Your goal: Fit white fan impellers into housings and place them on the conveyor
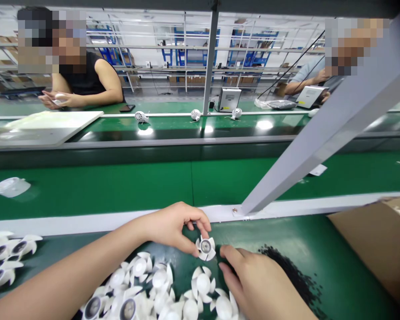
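On my head-camera feed, the left hand [171, 229] pinches a white plastic fan impeller [206, 247] between thumb and forefinger, holding it by its blades just above the green conveyor tabletop [260, 233]. I read that edge grip as a way to leave the round centre uncovered and facing up. The right hand [253, 278] is empty, its fingers loosely together and slightly curled, their tips just beside the impeller without touching it. It seems kept close so that it can steady or receive the part.

Directly below the pinched impeller lies a loose heap of white impellers [160, 284], several showing dark centres. They look spread out in a single rough layer, which would keep each one easy to pick out. Well to its left, a smaller group of impellers [3, 253] sits at the near edge of the belt. To its right is a patch of black granules [286, 271], and beyond that a cardboard box [366, 240] overhangs the belt.

Farther ahead of the impeller, a grey metal strut [320, 138] slants upward. Past it, three small white fan units [196, 114] sit along a far belt, and a co-worker's hands [56, 100] hold something small and white.
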`<state>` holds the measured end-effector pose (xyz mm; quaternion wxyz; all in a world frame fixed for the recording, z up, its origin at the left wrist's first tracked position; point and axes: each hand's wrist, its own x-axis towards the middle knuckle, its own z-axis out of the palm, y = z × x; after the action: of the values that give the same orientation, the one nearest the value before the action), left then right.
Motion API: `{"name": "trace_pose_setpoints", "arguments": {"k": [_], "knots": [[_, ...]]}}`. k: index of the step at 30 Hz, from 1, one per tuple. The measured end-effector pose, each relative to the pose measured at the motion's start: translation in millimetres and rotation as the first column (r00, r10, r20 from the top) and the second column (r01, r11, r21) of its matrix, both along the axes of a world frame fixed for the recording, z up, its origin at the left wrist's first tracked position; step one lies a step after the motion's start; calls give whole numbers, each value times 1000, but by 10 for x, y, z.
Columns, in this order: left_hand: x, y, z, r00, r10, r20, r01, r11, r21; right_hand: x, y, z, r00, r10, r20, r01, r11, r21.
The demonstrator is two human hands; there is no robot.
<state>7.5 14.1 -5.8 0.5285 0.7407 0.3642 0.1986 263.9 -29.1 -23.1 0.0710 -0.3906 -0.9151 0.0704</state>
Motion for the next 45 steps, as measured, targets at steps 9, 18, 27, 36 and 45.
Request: {"name": "trace_pose_setpoints", "arguments": {"k": [9,18,27,36,45], "knots": [[2,-2,-5,1000,9,3,-9,1000,-8,-19,0,26,1000,-11,-6,11,1000,16],[4,-8,1,1000,23,-11,-23,999,-22,-17,-8,19,1000,-13,7,13,1000,12],[10,-3,9,1000,24,-7,-24,1000,-19,16,-23,15,1000,-18,20,19,1000,-24],[5,-1,14,1000,21,-13,-21,999,-27,-13,3,20,1000,-15,15,15,999,-35],[6,-3,20,1000,17,-7,-17,1000,-27,-13,4,68,999,-22,40,24,998,-58]]}}
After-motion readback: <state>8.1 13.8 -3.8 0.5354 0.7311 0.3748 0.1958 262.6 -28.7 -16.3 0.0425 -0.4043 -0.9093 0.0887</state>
